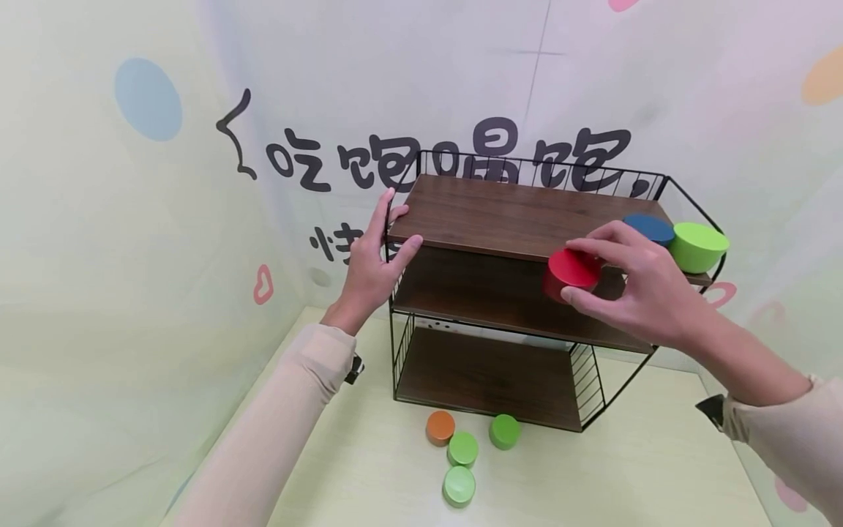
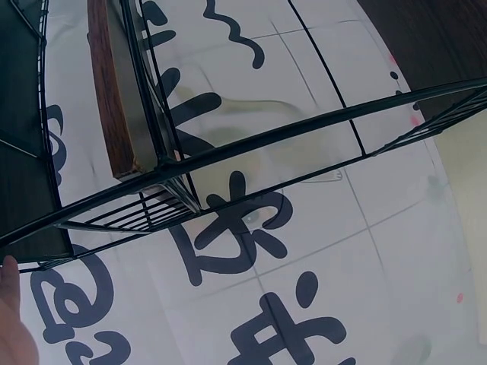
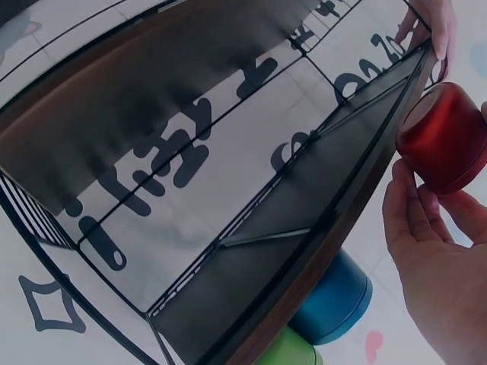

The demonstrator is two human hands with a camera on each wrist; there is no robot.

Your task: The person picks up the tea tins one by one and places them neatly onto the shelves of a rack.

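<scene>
Pale tabletop (image 1: 658, 454) spreads across the foreground, with four short round pieces on it: nearest is the pale green piece (image 1: 459, 484), just behind it the mid-green piece (image 1: 463, 448), then the orange piece (image 1: 440, 427) close on the left and the deeper green piece (image 1: 505, 430) apart to the right. Behind them stands a three-board rack (image 1: 487, 373) of dark wood and black wire. Before its top board, right of the middle, the right hand (image 1: 635, 282) pinches the red piece (image 1: 573, 274) between thumb and fingers; whether that piece touches the board I cannot tell. At the rack's left end, the left hand (image 1: 375, 263) grips the top corner. On the board's right end sit the blue piece (image 1: 648, 228) and the lime piece (image 1: 699, 249), side by side. Farthest back hangs a whitish backdrop (image 1: 395, 66) printed with black characters and coloured shapes
</scene>
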